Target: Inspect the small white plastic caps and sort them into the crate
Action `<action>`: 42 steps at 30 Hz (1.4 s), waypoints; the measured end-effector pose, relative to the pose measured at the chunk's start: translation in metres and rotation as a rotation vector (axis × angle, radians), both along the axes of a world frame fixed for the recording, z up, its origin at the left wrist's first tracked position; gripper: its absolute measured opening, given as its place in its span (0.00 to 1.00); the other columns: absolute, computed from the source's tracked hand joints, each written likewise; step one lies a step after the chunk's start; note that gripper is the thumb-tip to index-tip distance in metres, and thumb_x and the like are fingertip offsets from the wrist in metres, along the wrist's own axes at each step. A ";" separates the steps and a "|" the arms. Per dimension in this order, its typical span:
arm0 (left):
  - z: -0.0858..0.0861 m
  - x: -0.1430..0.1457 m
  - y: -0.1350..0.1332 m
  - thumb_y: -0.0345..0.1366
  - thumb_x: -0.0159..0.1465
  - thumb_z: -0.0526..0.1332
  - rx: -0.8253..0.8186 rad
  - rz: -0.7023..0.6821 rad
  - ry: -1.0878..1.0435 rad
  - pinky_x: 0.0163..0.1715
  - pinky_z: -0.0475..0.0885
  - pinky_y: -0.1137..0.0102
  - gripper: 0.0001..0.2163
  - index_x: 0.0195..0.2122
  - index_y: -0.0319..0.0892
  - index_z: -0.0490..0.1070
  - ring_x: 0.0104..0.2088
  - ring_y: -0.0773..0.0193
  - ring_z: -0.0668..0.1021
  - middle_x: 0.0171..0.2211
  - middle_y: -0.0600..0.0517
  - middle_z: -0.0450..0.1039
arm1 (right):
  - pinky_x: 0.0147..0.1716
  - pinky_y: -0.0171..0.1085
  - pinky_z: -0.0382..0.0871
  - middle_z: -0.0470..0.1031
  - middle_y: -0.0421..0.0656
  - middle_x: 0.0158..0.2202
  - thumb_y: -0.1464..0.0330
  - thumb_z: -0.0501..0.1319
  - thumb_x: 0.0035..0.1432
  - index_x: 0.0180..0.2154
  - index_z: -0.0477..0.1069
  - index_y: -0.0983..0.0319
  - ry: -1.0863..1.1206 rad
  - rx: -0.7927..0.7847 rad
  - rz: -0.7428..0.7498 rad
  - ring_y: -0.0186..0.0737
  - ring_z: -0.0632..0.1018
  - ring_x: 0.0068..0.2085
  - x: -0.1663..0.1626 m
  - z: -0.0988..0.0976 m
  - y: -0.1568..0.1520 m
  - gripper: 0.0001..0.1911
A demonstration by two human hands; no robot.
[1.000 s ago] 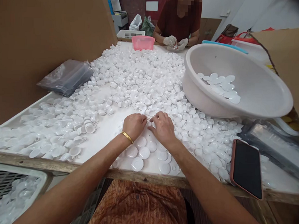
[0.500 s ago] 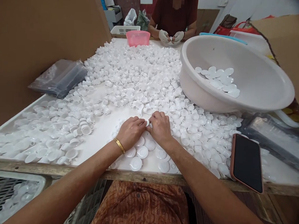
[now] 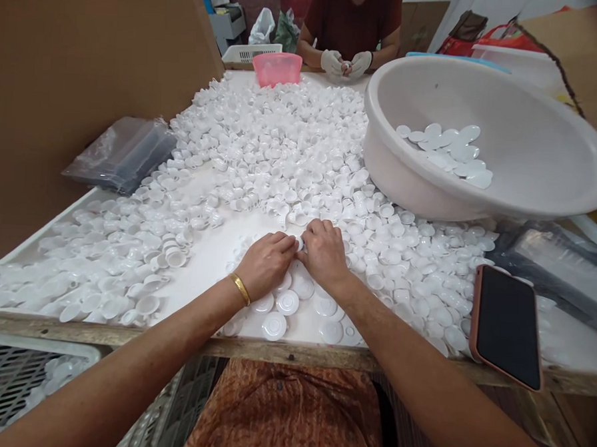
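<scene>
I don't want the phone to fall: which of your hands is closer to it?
Right. The right hand is to the left of the phone; the left hand is farther left.

left wrist: slim gold-coloured bracelet, above desk | lap: creased orange-brown patterned garment, below desk edge | hands, forearms: bare

Head-height view, forward and down.
</scene>
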State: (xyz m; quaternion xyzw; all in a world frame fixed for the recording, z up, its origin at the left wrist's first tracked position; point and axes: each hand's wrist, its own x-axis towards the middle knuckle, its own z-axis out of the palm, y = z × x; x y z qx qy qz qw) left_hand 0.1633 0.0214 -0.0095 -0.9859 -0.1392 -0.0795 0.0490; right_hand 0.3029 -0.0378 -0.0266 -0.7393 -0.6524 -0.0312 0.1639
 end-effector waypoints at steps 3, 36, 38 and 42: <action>0.000 -0.002 -0.002 0.27 0.62 0.52 -0.037 0.031 -0.052 0.41 0.69 0.64 0.11 0.45 0.37 0.67 0.42 0.59 0.71 0.43 0.45 0.70 | 0.38 0.43 0.59 0.69 0.49 0.43 0.64 0.61 0.54 0.41 0.71 0.64 0.073 0.012 0.000 0.47 0.65 0.44 0.000 0.007 -0.006 0.15; 0.004 -0.007 -0.002 0.27 0.61 0.52 -0.243 0.303 -0.355 0.43 0.73 0.63 0.11 0.40 0.38 0.72 0.42 0.61 0.74 0.42 0.47 0.73 | 0.47 0.46 0.54 0.67 0.50 0.54 0.70 0.56 0.56 0.49 0.67 0.65 0.125 0.090 0.056 0.48 0.62 0.56 -0.002 0.008 -0.022 0.18; 0.006 -0.004 -0.004 0.26 0.61 0.52 -0.206 0.208 -0.252 0.41 0.73 0.64 0.11 0.39 0.37 0.72 0.42 0.60 0.73 0.41 0.46 0.73 | 0.46 0.46 0.54 0.68 0.48 0.53 0.70 0.56 0.57 0.48 0.68 0.64 0.131 0.093 0.078 0.48 0.63 0.55 -0.001 0.008 -0.023 0.16; 0.010 0.004 -0.010 0.23 0.59 0.52 -0.127 0.080 -0.058 0.42 0.72 0.65 0.11 0.38 0.35 0.72 0.41 0.60 0.72 0.38 0.44 0.73 | 0.46 0.44 0.53 0.73 0.46 0.48 0.72 0.52 0.60 0.44 0.71 0.64 0.107 0.086 0.161 0.45 0.65 0.53 -0.003 0.004 -0.022 0.13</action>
